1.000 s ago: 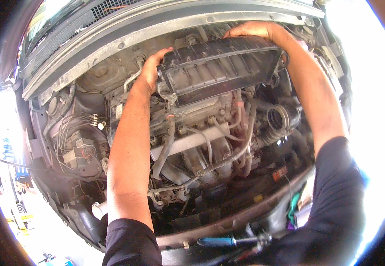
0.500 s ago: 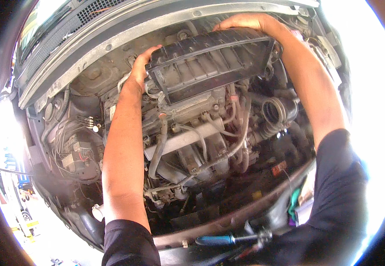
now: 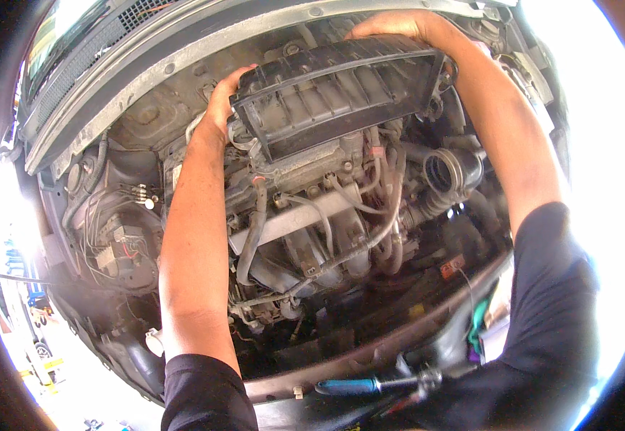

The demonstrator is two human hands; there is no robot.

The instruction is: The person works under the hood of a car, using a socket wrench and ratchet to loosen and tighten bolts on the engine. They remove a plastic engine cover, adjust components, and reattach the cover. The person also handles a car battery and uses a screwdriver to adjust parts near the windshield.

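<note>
A black plastic air filter housing (image 3: 319, 100) sits tilted over the back of the engine, its open rectangular side facing me. My left hand (image 3: 224, 104) is closed around its left end; part of the fingers is hidden behind it. Over the far top edge at the right, my right hand (image 3: 402, 25) is wrapped, with most fingertips out of sight behind the housing. Below it lie the engine's silver fuel rail (image 3: 298, 219) and several hoses. An open round air intake duct (image 3: 442, 172) points up to the right of the housing.
A blue-handled tool (image 3: 348, 387) rests on the front edge of the engine bay. At the left are a metal block with thin lines (image 3: 122, 248) and the inner fender. The cowl panel (image 3: 168, 70) runs along the back, close behind the housing.
The whole view has shifted slightly. Both hands keep the same hold on the housing, which shows no clear movement against the engine.
</note>
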